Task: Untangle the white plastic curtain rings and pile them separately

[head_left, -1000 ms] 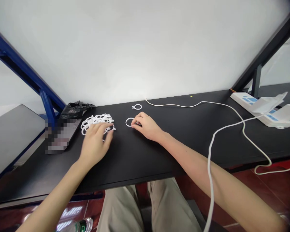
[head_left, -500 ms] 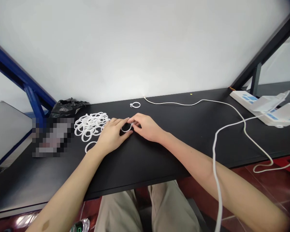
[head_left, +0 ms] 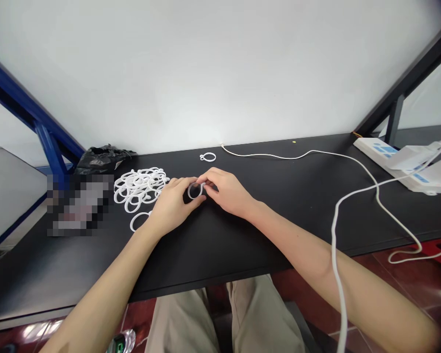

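Both my hands meet over the black table point(head_left: 220, 250), around one white plastic ring point(head_left: 195, 197). My left hand point(head_left: 174, 202) curves its thumb and fingers about the ring's left side. The fingertips of my right hand point(head_left: 226, 192) pinch its right side, covering part of it. Just left of my left hand lies a heap of white rings point(head_left: 134, 189) with small loops on them. A single white ring point(head_left: 134, 223) rests below the heap, partly behind my left wrist. Another white ring with a small loop point(head_left: 209, 157) lies farther back, near the wall.
A crumpled black plastic bag point(head_left: 103, 158) sits at the back left, with a blurred-out item point(head_left: 83, 203) before it. A white cable point(head_left: 336, 235) runs over the table and crosses my right forearm. White and blue devices point(head_left: 397, 159) stand at the right.
The ring between my hands has turned to face me more, so its round outline shows more fully. Both hands stay nearly in place; the view has shifted slightly.
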Demonstrator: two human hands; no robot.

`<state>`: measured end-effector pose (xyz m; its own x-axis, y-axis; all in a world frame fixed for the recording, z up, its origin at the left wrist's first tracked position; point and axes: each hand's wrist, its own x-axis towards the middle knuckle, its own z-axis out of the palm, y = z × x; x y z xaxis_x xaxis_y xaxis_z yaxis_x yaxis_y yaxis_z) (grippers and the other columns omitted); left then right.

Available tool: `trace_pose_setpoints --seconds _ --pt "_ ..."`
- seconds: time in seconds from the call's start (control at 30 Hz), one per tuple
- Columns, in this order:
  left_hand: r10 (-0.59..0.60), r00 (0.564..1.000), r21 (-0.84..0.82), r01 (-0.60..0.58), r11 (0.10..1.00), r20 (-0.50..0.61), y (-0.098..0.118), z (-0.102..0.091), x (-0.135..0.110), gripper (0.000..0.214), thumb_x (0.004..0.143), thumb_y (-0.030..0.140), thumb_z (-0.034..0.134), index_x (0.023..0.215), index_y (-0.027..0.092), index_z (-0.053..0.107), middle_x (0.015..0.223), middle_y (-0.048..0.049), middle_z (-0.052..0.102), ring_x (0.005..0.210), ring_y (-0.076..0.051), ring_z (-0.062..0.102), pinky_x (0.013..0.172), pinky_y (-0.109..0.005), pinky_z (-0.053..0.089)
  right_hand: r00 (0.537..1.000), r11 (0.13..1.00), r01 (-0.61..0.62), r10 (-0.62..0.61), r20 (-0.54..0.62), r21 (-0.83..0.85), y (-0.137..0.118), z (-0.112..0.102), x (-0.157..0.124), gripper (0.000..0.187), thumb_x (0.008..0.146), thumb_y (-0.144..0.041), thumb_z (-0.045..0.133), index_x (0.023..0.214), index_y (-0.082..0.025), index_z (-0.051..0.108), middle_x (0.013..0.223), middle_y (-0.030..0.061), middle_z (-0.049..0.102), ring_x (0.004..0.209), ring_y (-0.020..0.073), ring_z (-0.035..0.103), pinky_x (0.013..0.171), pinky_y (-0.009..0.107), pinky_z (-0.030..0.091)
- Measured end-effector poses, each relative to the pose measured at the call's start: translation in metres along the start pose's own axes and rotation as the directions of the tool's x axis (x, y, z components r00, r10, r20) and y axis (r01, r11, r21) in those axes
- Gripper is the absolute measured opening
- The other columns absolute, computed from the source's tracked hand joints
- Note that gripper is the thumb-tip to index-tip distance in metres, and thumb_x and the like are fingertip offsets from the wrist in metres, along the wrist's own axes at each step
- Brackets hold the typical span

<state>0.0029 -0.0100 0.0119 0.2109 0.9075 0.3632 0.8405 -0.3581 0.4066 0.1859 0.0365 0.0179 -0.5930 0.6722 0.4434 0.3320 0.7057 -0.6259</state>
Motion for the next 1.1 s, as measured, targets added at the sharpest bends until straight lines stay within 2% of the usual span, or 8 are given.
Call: trace_pose_setpoints --seconds 0.13,0.27,0.57,0.8,0.9,0.97,1.1 --pt "-0.009 1.000 0.024 0.009 1.000 0.000 -0.005 0.002 0.000 0.037 0.085 0.037 0.065 0.117 0.020 0.061 0.111 -0.0071 0.070 0.101 -0.026 0.059 0.092 -0.042 0.047 0.999 0.999 -0.046 0.046 0.020 -0.002 0.001 0.002 -0.001 0.023 0.090 -0.006 0.050 0.102 -0.018 0.066 0.107 0.0057 0.065 0.090 0.0154 0.064 0.086 0.032 0.051" --pt "-0.021 1.000 0.032 0.021 0.999 -0.018 -0.007 0.002 -0.001 0.035 0.083 0.036 0.069 0.114 0.022 0.062 0.107 -0.0057 0.069 0.097 -0.025 0.060 0.090 -0.040 0.048 0.995 0.995 -0.097 0.097 0.032 0.014 -0.002 0.003 -0.002 0.019 0.093 -0.013 0.051 0.104 -0.019 0.066 0.104 0.0050 0.069 0.089 0.0158 0.065 0.083 0.032 0.051" --pt "-0.069 0.998 0.024 0.070 0.997 -0.014 -0.001 -0.002 -0.001 0.036 0.082 0.035 0.072 0.114 0.021 0.062 0.098 -0.0047 0.066 0.093 -0.024 0.058 0.087 -0.039 0.048 0.994 0.992 -0.105 0.105 0.014 0.062 -0.006 0.000 0.001 0.017 0.091 -0.015 0.052 0.098 -0.019 0.067 0.100 0.0027 0.071 0.080 0.0135 0.064 0.078 0.029 0.049" --pt "-0.037 0.998 0.038 0.039 0.999 -0.058 -0.002 0.001 -0.002 0.033 0.084 0.035 0.070 0.113 0.021 0.062 0.097 -0.0044 0.067 0.091 -0.024 0.060 0.087 -0.038 0.048 0.996 0.993 -0.082 0.084 -0.023 0.085 -0.002 0.001 0.002 0.017 0.094 -0.018 0.052 0.096 -0.021 0.068 0.098 0.0007 0.074 0.077 0.0124 0.063 0.077 0.028 0.048" --pt "0.032 0.992 0.108 -0.019 0.994 -0.120 -0.001 0.002 -0.004 0.031 0.089 0.035 0.064 0.116 0.019 0.060 0.106 -0.0078 0.068 0.100 -0.027 0.059 0.091 -0.041 0.047 0.992 0.987 -0.121 0.124 -0.025 0.106 0.003 0.003 0.002 0.017 0.094 -0.021 0.055 0.107 -0.022 0.066 0.095 -0.0005 0.074 0.077 0.0126 0.065 0.080 0.029 0.049" --pt "0.070 0.981 0.203 -0.033 0.979 -0.182 0.000 -0.001 -0.010 0.032 0.092 0.034 0.057 0.119 0.017 0.058 0.113 -0.0104 0.067 0.106 -0.029 0.058 0.096 -0.043 0.045 0.986 0.982 -0.164 0.166 -0.018 0.090 0.007 0.004 0.002 0.023 0.091 -0.022 0.058 0.114 -0.021 0.063 0.096 0.0010 0.073 0.081 0.0138 0.066 0.082 0.031 0.050" --pt "0.064 0.957 0.403 0.058 0.913 -0.283 -0.003 -0.013 -0.037 0.037 0.097 0.033 0.047 0.126 0.013 0.056 0.121 -0.0158 0.064 0.113 -0.033 0.055 0.097 -0.047 0.043 0.976 0.975 -0.215 0.214 -0.030 -0.050 0.014 0.004 0.003 0.022 0.093 -0.022 0.054 0.112 -0.017 0.063 0.099 0.0052 0.070 0.091 0.0174 0.065 0.088 0.035 0.049"
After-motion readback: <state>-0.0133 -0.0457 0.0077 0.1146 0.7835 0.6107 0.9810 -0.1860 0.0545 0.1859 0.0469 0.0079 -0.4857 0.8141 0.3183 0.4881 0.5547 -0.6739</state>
